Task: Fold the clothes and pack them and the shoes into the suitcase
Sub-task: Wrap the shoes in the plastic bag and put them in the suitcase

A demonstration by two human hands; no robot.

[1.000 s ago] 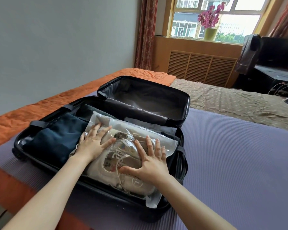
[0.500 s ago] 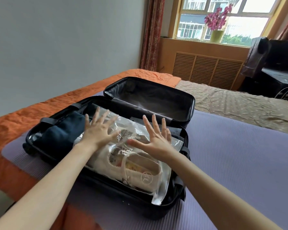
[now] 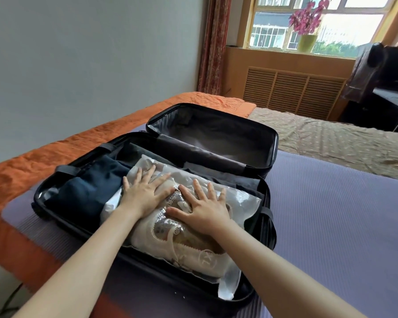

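Nearest to you, both your forearms reach over the near wall of the black suitcase [image 3: 152,269], which lies open on a purple mat [image 3: 331,226]. In the near half of the case, on the right side, a clear plastic bag [image 3: 245,203] lies flat, and inside it you can see the cream-coloured shoes [image 3: 193,255]. Your left hand [image 3: 145,196] lies on the far left part of this bag and your right hand [image 3: 205,210] lies on its middle. Both palms face down with the fingers straight and spread apart, so they press on the bag and do not grasp it. The two thumbs are near each other.

To the left of the bag, in the same half, the dark blue folded clothes [image 3: 85,191] fill the rest of the space and touch the edge of the bag.

Beyond them the lid half [image 3: 216,138] is raised at an angle, and its inside shows a grey lining.

Farther away an orange blanket [image 3: 32,171] lies along the wall, and a pot of pink flowers [image 3: 307,42] stands on the windowsill.
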